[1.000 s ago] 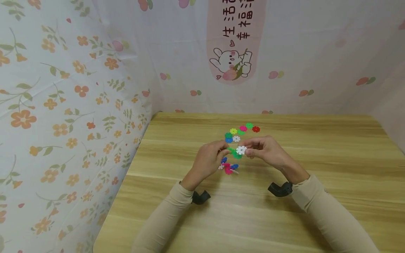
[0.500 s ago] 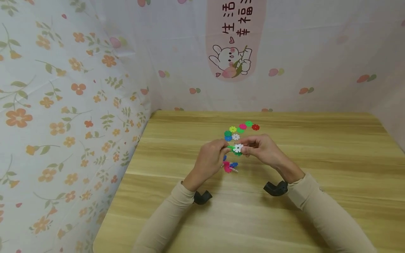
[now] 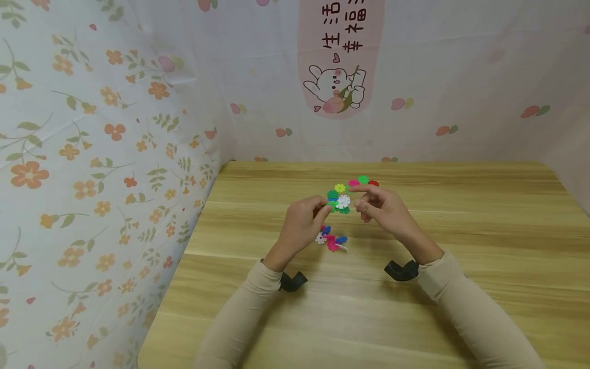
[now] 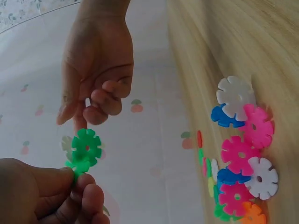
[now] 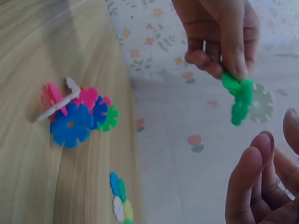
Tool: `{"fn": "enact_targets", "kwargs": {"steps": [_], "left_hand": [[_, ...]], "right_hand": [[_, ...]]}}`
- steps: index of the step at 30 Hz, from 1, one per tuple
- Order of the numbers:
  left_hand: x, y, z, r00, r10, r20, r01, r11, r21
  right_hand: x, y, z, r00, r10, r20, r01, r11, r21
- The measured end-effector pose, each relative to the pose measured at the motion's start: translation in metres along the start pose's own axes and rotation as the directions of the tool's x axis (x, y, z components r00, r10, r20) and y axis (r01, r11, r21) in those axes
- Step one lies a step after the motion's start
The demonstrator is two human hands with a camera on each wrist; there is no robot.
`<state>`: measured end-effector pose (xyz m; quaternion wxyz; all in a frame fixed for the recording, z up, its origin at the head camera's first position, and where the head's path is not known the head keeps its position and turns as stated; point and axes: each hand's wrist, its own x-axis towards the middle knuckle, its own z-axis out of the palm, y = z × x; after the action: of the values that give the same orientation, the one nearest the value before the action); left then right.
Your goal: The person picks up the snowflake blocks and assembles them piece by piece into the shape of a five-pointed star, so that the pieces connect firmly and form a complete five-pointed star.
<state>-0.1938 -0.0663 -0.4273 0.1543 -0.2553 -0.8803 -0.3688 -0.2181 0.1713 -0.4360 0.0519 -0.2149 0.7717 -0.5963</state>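
My left hand pinches a green flower-shaped interlocking disc between thumb and fingers, above the table. Joined to it are a second green disc and a white disc, which faces up in the head view. Just to the right of these joined discs is my right hand, apart from them and holding nothing, its index finger stretched out and the others loosely bent. Below the left hand, a cluster of linked discs in pink, blue, white, green and orange lies on the wooden table.
Loose discs lie farther back, among them a yellow one, a green one and a red one. A black curved piece juts from the right cuff, another black piece from the left. A printed curtain stands behind.
The right hand has brought the white disc to the green discs, let go of it and drawn back slightly. The white disc now stays with the left hand's green discs, which have moved slightly farther forward.
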Motion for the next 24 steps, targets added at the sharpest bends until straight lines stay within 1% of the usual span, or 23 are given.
{"fn": "enact_targets", "kwargs": {"steps": [3,6,8,10,11,13,15,18,20,22,24], "left_hand": [[0.002,-0.004,0.002,1.000,-0.019,0.014,0.019,1.000,0.004],[0.004,-0.010,0.008,0.994,-0.084,0.064,0.083,0.996,0.020],[0.006,-0.016,0.016,0.982,-0.151,0.111,0.146,0.988,0.056],[0.008,-0.021,0.023,0.962,-0.226,0.157,0.206,0.970,0.132],[0.010,-0.024,0.027,0.952,-0.253,0.174,0.224,0.959,0.171],[0.012,-0.029,0.034,0.931,-0.305,0.199,0.257,0.937,0.234],[0.014,-0.033,0.041,0.913,-0.347,0.216,0.286,0.920,0.268],[0.014,-0.036,0.049,0.891,-0.386,0.240,0.322,0.909,0.265],[0.014,-0.037,0.053,0.881,-0.404,0.245,0.338,0.902,0.270],[0.014,-0.038,0.056,0.875,-0.419,0.244,0.343,0.890,0.299],[0.014,-0.040,0.058,0.874,-0.426,0.231,0.338,0.878,0.339]], "right_hand": [[0.000,0.006,-0.010,0.996,0.057,-0.063,-0.054,0.997,0.056],[0.002,0.015,-0.021,0.979,0.153,-0.135,-0.133,0.981,0.144],[0.004,0.024,-0.027,0.959,0.216,-0.181,-0.178,0.963,0.203],[0.008,0.035,-0.033,0.939,0.270,-0.215,-0.217,0.946,0.239],[0.011,0.041,-0.035,0.931,0.288,-0.226,-0.232,0.941,0.246],[0.017,0.055,-0.039,0.918,0.319,-0.238,-0.259,0.933,0.252],[0.022,0.068,-0.042,0.908,0.347,-0.234,-0.289,0.924,0.250],[0.028,0.086,-0.048,0.898,0.384,-0.215,-0.333,0.913,0.237],[0.032,0.096,-0.051,0.892,0.407,-0.198,-0.364,0.905,0.221],[0.036,0.104,-0.054,0.888,0.420,-0.189,-0.385,0.901,0.199],[0.040,0.108,-0.056,0.885,0.426,-0.186,-0.399,0.902,0.167]]}}
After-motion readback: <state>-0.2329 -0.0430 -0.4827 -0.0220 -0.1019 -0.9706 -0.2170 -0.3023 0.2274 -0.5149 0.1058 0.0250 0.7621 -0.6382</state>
